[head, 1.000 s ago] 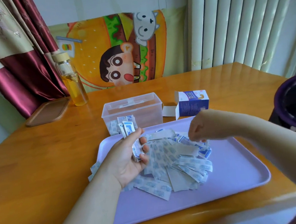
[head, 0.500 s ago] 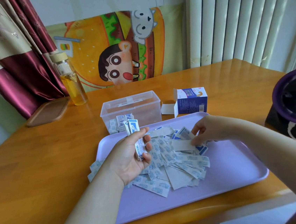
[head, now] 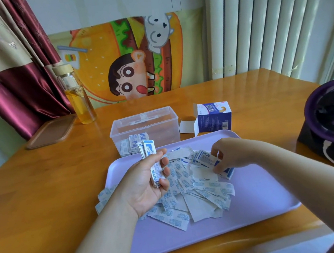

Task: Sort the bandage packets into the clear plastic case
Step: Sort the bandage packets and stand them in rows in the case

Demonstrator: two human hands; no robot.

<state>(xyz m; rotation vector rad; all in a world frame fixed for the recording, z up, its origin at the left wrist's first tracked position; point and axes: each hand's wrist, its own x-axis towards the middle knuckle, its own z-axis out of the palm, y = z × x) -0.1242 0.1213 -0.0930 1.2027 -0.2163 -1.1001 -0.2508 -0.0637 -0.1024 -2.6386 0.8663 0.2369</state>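
Note:
A heap of white-and-blue bandage packets (head: 198, 193) lies on a lilac tray (head: 252, 204). My left hand (head: 145, 182), palm up over the tray's left part, grips a small upright stack of packets (head: 150, 155). Over the heap's far right side, my right hand (head: 229, 153) pinches one packet (head: 205, 158) between thumb and fingers. Behind the tray stands the clear plastic case (head: 144, 126), lid off, with several packets (head: 135, 143) stacked in its left end.
A blue-and-white bandage box (head: 212, 119) with an open flap sits right of the case. A glass bottle of yellow liquid (head: 77, 94) and a brown lid (head: 50, 131) are at the far left. A dark purple bowl (head: 333, 113) stands at the right table edge.
My right hand has dipped into the heap and lifted a packet, moving slightly right. My left hand keeps its stack, held a little higher. The camera tilted slightly.

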